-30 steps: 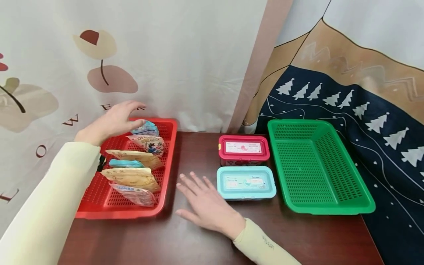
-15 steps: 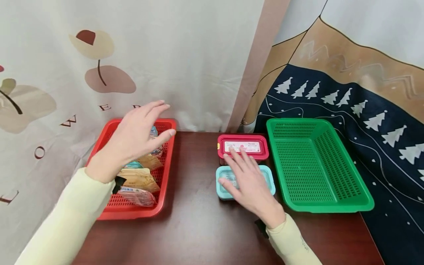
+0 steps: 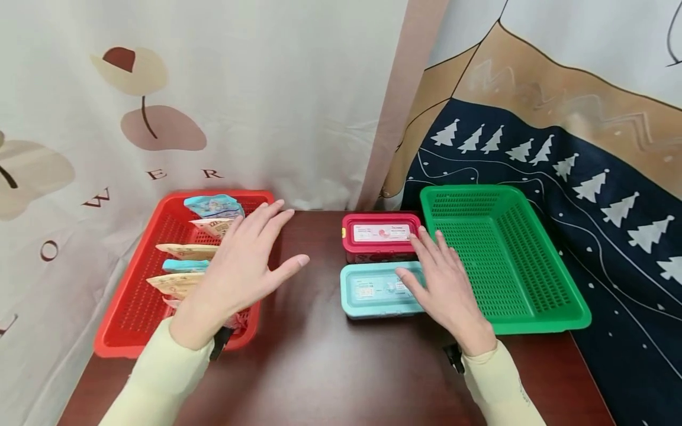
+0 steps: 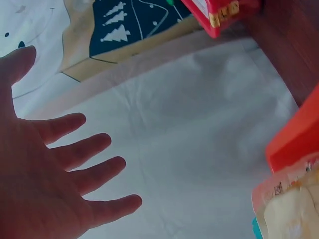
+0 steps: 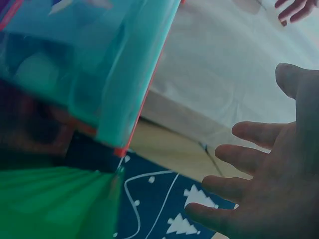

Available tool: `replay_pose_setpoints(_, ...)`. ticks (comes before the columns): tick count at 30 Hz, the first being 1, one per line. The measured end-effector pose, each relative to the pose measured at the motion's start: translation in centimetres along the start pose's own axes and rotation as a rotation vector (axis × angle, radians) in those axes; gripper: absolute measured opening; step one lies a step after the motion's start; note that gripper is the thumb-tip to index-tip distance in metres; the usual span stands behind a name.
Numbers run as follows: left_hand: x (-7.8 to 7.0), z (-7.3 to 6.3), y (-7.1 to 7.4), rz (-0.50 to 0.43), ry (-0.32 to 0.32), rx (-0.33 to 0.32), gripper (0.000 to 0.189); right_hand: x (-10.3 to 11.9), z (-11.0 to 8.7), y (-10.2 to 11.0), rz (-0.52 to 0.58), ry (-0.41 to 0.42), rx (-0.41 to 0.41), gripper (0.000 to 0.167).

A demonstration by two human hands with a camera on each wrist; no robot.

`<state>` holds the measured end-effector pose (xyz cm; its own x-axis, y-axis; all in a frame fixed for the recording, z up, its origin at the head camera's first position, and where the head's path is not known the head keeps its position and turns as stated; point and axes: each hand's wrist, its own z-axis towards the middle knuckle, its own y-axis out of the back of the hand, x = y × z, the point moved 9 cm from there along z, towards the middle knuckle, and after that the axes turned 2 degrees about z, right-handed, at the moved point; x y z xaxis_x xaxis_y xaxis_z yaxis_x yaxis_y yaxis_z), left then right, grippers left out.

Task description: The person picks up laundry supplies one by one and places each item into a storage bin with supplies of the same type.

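My left hand (image 3: 237, 269), fingers straight and thumb spread, hovers over the right side of the red basket (image 3: 128, 319). It holds nothing and hides part of the snack packets, among them a blue packet (image 3: 213, 206) at the back and a tan packet (image 3: 176, 284) nearer the front. My right hand (image 3: 447, 284) is also outstretched, above the right end of the light blue lidded box (image 3: 367, 290) and the near left rim of the green basket (image 3: 540, 325). Nothing is in it. Behind the light blue box stands a pink-red lidded box (image 3: 380, 234).
A dark brown table (image 3: 330, 367) bears both baskets and both boxes. A light curtain (image 3: 298, 106) hangs behind, and a navy cloth with white trees (image 3: 634, 225) hangs at the right. The inside of the green basket shows only its mesh.
My right hand has moved right, from beside the red basket across the light blue box to the green basket's rim. My left hand has come right and nearer from the red basket's far left.
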<state>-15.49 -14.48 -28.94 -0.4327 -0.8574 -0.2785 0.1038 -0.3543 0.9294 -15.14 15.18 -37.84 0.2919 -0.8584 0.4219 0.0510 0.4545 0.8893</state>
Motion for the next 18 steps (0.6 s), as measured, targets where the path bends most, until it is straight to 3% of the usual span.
replay_pose_setpoints(9,-2.3,-1.2,-0.7,-0.046,-0.016,-0.050,0.078,-2.6,-0.4,0.5,0.021,-0.090,-0.022,0.079)
replay_pose_setpoints(18,-3.2,-1.8,-4.5,-0.207,0.030,-0.031,0.069,-2.4,-1.3,0.5,0.092,-0.082,-0.078,0.074)
